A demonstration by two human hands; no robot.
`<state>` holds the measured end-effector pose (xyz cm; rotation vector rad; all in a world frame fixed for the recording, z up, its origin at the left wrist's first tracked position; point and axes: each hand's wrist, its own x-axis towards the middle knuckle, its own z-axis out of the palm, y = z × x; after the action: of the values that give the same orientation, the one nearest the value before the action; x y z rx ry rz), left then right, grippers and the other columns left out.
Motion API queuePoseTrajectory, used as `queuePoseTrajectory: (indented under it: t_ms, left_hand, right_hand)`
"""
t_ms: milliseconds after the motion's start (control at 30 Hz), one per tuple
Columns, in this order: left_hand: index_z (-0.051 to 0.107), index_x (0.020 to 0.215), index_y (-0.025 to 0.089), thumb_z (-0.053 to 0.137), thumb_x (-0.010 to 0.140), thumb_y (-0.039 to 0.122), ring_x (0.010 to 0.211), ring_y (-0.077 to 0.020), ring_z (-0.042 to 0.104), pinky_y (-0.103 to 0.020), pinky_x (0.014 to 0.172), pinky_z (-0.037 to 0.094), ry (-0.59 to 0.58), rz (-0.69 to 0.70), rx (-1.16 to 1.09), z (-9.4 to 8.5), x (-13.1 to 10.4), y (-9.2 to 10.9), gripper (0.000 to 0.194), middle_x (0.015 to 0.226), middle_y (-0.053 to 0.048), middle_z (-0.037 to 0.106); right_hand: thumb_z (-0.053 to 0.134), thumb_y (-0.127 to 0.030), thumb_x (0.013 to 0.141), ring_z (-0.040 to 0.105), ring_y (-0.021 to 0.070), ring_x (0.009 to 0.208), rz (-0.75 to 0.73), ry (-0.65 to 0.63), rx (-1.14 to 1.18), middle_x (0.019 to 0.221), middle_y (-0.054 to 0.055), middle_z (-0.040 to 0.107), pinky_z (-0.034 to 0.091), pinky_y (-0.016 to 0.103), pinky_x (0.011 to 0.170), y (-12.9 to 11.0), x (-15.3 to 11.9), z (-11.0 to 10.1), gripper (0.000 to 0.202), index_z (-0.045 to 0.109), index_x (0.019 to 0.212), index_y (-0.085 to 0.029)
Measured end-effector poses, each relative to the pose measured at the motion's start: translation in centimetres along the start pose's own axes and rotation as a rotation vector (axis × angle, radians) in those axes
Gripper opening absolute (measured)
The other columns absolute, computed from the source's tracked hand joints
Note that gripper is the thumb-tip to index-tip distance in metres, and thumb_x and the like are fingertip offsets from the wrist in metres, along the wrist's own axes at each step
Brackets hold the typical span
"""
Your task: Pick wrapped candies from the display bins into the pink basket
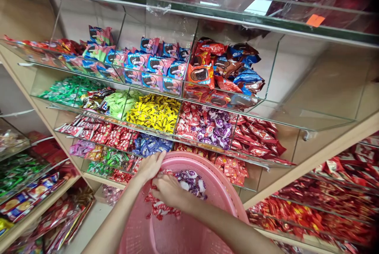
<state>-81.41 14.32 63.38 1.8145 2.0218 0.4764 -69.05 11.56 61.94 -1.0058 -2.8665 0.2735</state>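
A pink plastic basket (225, 175) tilts in front of me against the lower shelves. My left hand (149, 167) is at its upper left rim, fingers bent over the edge. Inside the basket, my right hand (167, 189) has curled fingers down among red-and-white wrapped candies (162, 209); its fingertips are partly hidden. Purple-and-white wrapped candies (192, 181) lie just to the right of that hand, also in the basket.
Glass-fronted shelves hold yellow-wrapped candies (155, 112), green-wrapped candies (69, 91) and packaged cookies (203, 75). A glass shelf edge (177, 6) crosses above. More shelves of red packets (325, 202) stand at right, and packaged snacks (29, 193) at left.
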Motion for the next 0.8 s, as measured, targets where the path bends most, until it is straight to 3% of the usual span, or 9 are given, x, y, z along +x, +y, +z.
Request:
queuePoseTrajectory:
  t_ms: [133,267,400,567,800]
  left_hand:
    - [0.059,0.100,0.022,0.006,0.080,0.064,0.099,-0.0283,0.058,-0.038,0.082,0.040,0.001,-0.003,-0.007,0.1,0.1,-0.1,0.071,0.100,-0.011,0.065]
    - [0.060,0.099,0.023,0.006,0.079,0.064,0.098,-0.0282,0.058,-0.038,0.081,0.040,0.005,-0.005,-0.010,0.2,0.1,-0.1,0.071,0.098,-0.010,0.066]
    - [0.060,0.098,0.022,0.006,0.079,0.065,0.097,-0.0285,0.058,-0.038,0.082,0.040,0.014,-0.009,0.006,0.1,0.0,0.1,0.071,0.097,-0.011,0.066]
    - [0.060,0.098,0.022,0.007,0.078,0.066,0.097,-0.0287,0.058,-0.039,0.082,0.040,0.011,-0.018,0.002,0.0,-0.1,0.2,0.071,0.097,-0.011,0.066]
    - [0.060,0.095,0.022,0.004,0.078,0.066,0.095,-0.0297,0.059,-0.040,0.081,0.040,0.020,-0.019,0.012,0.1,-0.2,0.0,0.073,0.096,-0.012,0.066]
  right_hand:
    - [0.048,-0.024,0.083,0.060,0.0224,0.083,0.055,0.031,-0.120,0.089,0.012,0.066,0.046,0.032,0.070,-1.0,0.9,1.1,0.021,0.064,0.090,-0.011]
    - [0.047,-0.016,0.082,0.059,0.0230,0.083,0.084,0.073,-0.201,0.089,0.013,0.064,0.048,0.034,0.068,-1.5,1.2,2.1,0.019,0.062,0.094,-0.010]
    - [0.047,-0.009,0.082,0.058,0.0199,0.087,-0.115,0.145,-0.261,0.095,0.010,0.062,0.047,0.032,0.077,-1.0,0.9,2.9,0.020,0.056,0.099,-0.012]
    - [0.047,-0.014,0.085,0.054,0.0194,0.093,-0.288,0.205,-0.277,0.099,0.007,0.058,0.047,0.031,0.076,-0.2,0.8,3.2,0.024,0.050,0.109,-0.015]
    - [0.050,-0.023,0.085,0.048,0.0200,0.096,-0.417,0.219,-0.344,0.094,0.006,0.053,0.042,0.033,0.081,0.5,0.1,2.7,0.010,0.057,0.086,-0.016]
